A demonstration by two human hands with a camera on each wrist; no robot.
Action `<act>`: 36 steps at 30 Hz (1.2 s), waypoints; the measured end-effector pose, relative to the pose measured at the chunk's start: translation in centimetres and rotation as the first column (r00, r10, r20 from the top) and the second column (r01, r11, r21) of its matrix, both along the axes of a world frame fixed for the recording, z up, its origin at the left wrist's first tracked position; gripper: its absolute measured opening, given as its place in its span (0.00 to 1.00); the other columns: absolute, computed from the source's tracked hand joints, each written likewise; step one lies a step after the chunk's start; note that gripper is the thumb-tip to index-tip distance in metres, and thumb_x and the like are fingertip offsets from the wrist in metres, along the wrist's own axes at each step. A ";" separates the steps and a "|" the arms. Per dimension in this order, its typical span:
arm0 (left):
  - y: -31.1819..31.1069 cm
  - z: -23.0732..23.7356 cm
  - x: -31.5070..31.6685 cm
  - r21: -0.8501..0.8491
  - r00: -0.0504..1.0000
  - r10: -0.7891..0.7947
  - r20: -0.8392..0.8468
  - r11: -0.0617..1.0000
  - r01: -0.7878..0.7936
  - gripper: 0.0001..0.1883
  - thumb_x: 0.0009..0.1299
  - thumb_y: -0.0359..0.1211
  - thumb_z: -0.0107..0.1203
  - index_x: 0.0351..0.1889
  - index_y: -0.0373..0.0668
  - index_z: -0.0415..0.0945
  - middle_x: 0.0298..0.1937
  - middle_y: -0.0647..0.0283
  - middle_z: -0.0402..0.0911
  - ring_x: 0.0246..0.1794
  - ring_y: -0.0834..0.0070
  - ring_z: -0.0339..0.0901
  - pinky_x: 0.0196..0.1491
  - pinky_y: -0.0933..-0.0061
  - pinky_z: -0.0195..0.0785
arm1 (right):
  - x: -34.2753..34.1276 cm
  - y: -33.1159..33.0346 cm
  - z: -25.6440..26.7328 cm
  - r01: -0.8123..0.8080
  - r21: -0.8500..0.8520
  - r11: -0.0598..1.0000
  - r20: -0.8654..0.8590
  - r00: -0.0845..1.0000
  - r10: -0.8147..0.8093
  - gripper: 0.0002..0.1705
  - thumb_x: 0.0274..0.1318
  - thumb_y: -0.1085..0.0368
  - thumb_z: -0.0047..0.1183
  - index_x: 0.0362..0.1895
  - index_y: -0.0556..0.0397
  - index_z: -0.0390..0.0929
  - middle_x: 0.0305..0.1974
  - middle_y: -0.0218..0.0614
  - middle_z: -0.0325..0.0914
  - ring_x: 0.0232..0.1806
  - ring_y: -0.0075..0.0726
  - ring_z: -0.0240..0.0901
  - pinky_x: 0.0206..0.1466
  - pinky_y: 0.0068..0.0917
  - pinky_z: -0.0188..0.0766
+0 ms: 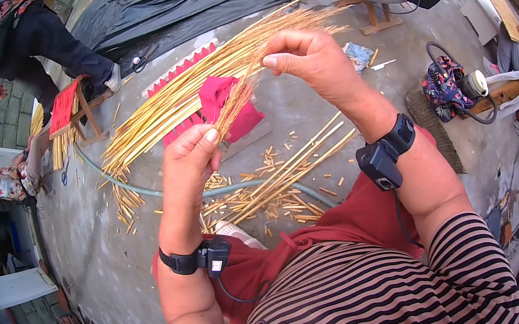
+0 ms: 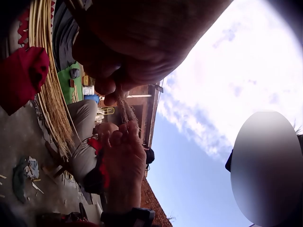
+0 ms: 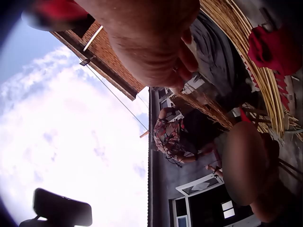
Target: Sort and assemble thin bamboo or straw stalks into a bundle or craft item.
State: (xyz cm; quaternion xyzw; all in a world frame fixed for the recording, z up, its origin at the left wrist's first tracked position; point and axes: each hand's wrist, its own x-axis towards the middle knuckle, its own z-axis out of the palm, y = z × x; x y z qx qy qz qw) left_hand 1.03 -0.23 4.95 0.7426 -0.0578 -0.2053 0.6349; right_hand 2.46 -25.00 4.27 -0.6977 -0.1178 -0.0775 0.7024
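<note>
A straw-coloured, bristly broomcorn head (image 1: pixel 236 105) stretches between both hands in the head view. Its lower end is gripped by my left hand (image 1: pixel 190 159), thumb laid along the stems. My right hand (image 1: pixel 312 63) pinches the wispy tips between thumb and fingers. Seen from the left wrist, the right hand (image 2: pixel 124 158) has its fingers at the thin bristles (image 2: pixel 125 111). In the right wrist view the bristles (image 3: pixel 208 109) run between the two hands. Behind them lie a magenta cloth (image 1: pixel 245 118) and a long bundle of broomcorn stalks (image 1: pixel 159 120).
Cut stalk pieces (image 1: pixel 293 209) litter the concrete, with a few longer stalks (image 1: pixel 300 164) and a green hose (image 1: pixel 236 187) among them. A red-seated stool (image 1: pixel 63 107) stands left. A floral bag (image 1: pixel 443 91) sits right. Other people are around, beyond them a black tarp (image 1: pixel 150 11).
</note>
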 end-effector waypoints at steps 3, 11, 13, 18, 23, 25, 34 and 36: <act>-0.4 -0.2 -0.1 0.024 1.000 0.004 0.023 1.000 -0.005 0.11 0.69 0.39 0.51 0.36 0.41 0.77 0.15 0.73 0.67 0.13 0.90 0.55 0.17 0.87 0.43 | 0.0 0.3 -0.1 0.006 -0.002 1.000 -0.015 1.000 -0.006 0.06 0.54 0.68 0.54 0.33 0.58 0.77 0.28 0.26 0.75 0.32 0.18 0.68 0.38 0.18 0.65; -1.1 -0.4 -0.4 0.128 0.952 0.025 0.306 0.990 -0.067 0.08 0.68 0.34 0.52 0.36 0.39 0.78 0.16 0.75 0.66 0.18 0.89 0.61 0.22 0.84 0.53 | -0.2 0.6 -0.4 0.267 -0.239 0.934 0.040 0.963 -0.266 0.04 0.55 0.69 0.51 0.32 0.57 0.75 0.29 0.26 0.74 0.32 0.17 0.68 0.39 0.17 0.65; -1.3 -0.3 -0.6 0.197 0.815 0.033 0.579 0.964 -0.179 0.07 0.69 0.31 0.51 0.38 0.37 0.77 0.18 0.75 0.67 0.20 0.88 0.63 0.23 0.84 0.55 | 0.2 0.1 -0.9 0.375 -0.148 0.915 0.069 0.927 -0.368 0.05 0.55 0.69 0.49 0.35 0.57 0.74 0.30 0.29 0.75 0.33 0.19 0.69 0.39 0.17 0.66; -0.2 1.9 1.3 -0.351 0.818 0.337 0.466 0.919 -0.179 0.11 0.74 0.33 0.42 0.47 0.37 0.72 0.23 0.71 0.67 0.20 0.87 0.59 0.23 0.87 0.53 | 0.8 2.2 -1.3 0.205 0.170 0.964 0.025 0.977 -0.212 0.15 0.58 0.67 0.47 0.50 0.56 0.67 0.42 0.36 0.75 0.39 0.26 0.72 0.44 0.23 0.69; -1.2 3.5 2.5 -0.686 0.944 0.238 0.230 0.728 -0.017 0.14 0.72 0.29 0.42 0.55 0.37 0.65 0.31 0.66 0.70 0.26 0.82 0.65 0.30 0.83 0.60 | -2.4 8.1 -3.6 -0.522 0.016 0.853 -0.118 0.846 0.520 0.32 0.60 0.62 0.49 0.66 0.53 0.53 0.61 0.48 0.62 0.64 0.41 0.59 0.63 0.35 0.60; -1.3 3.9 3.1 -0.772 0.952 0.195 0.237 0.632 0.063 0.19 0.69 0.25 0.46 0.58 0.37 0.62 0.36 0.64 0.70 0.31 0.78 0.68 0.37 0.79 0.63 | -3.1 9.3 -4.4 -0.570 0.071 0.819 -0.201 0.796 0.571 0.26 0.61 0.64 0.46 0.61 0.54 0.57 0.56 0.45 0.66 0.60 0.39 0.64 0.60 0.34 0.63; 1.2 5.2 4.9 -0.805 0.879 0.375 0.295 0.592 0.018 0.27 0.62 0.18 0.47 0.62 0.35 0.58 0.44 0.58 0.73 0.42 0.72 0.74 0.50 0.71 0.68 | -3.7 10.4 -7.0 -0.429 0.224 0.875 -0.286 0.829 0.480 0.06 0.64 0.69 0.40 0.43 0.53 0.69 0.31 0.26 0.71 0.26 0.14 0.60 0.30 0.13 0.60; 1.5 5.4 4.6 -0.773 0.876 0.390 0.285 0.633 -0.031 0.26 0.63 0.19 0.46 0.62 0.34 0.58 0.46 0.54 0.74 0.45 0.68 0.75 0.53 0.67 0.69 | -3.8 10.0 -6.6 -0.408 0.209 0.889 -0.310 0.834 0.456 0.07 0.64 0.68 0.40 0.43 0.53 0.69 0.31 0.25 0.71 0.26 0.14 0.61 0.30 0.13 0.61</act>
